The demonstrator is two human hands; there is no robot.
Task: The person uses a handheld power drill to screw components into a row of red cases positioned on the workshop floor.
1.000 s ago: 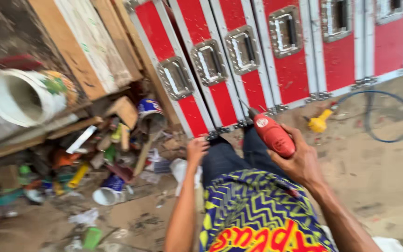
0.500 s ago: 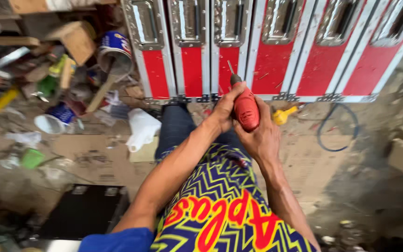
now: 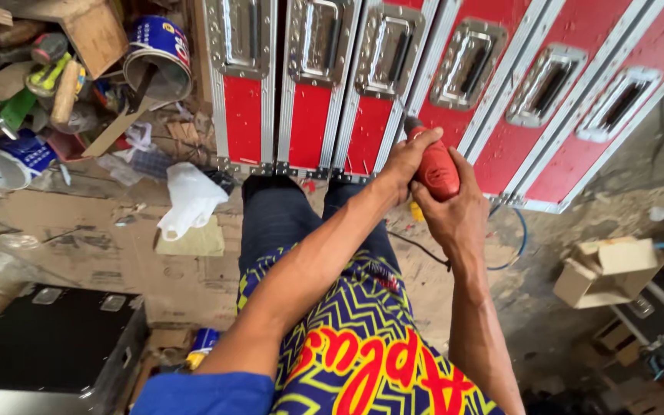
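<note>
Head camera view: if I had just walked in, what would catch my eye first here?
Most striking is the row of red cases with shiny metal edging and recessed handles, leaning across the top of the view. Right in front of them, the left hand and right hand both clasp a red power tool, its tip towards a case. To the left lies a jumble of clutter, with a blue paint can tipped on its side.
</note>
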